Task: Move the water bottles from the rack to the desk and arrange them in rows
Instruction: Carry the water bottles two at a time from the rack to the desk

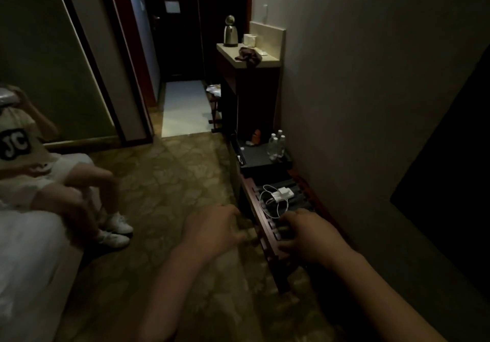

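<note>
Carpeted floor lies open left of the slatted wooden rack, which runs along the wall. Seated person at far left, partly cut off. Left hand hovers beside the rack's near edge, fingers loosely curled, holding nothing. Right hand rests on the slats, fingers bent; grip unclear in dim light. Water bottles, apparently four, stand clustered on a dark tray beyond a white charger.
</note>
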A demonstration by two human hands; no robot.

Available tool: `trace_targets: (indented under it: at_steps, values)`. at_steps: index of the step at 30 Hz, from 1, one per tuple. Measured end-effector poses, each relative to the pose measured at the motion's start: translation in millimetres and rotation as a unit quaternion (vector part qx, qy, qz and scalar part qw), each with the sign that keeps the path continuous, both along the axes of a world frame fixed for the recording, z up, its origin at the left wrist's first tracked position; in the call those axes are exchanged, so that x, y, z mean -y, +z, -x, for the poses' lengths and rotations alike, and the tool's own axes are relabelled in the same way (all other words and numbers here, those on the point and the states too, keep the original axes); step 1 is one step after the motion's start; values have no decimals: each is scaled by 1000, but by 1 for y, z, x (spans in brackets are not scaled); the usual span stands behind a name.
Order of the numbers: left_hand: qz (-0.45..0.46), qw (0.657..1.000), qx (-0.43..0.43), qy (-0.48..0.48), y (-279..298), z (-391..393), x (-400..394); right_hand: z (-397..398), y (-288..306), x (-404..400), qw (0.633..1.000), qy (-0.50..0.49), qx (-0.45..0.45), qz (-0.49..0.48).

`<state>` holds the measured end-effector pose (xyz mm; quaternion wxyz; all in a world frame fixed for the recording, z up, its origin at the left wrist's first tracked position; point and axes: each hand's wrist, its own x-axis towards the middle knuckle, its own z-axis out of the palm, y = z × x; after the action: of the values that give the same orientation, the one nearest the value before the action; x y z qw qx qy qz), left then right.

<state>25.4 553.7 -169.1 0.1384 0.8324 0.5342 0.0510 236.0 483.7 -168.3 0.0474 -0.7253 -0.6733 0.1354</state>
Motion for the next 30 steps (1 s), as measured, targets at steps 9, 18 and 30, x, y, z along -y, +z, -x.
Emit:
trace_targets:
  at_steps: [9, 18, 30]
  values:
    - [-9, 999, 18, -37, -25, 4, -259, 4, -20, -234, 998, -57, -6, 7]
    - [-22, 995, 10, -101, -5, -23, -489, -14, -15, -427, 988, -151, -19, 31]
    - [-57, 983, -22, -172, -44, -183, -748, -148, -54, -675, 972, -228, -48, 40]
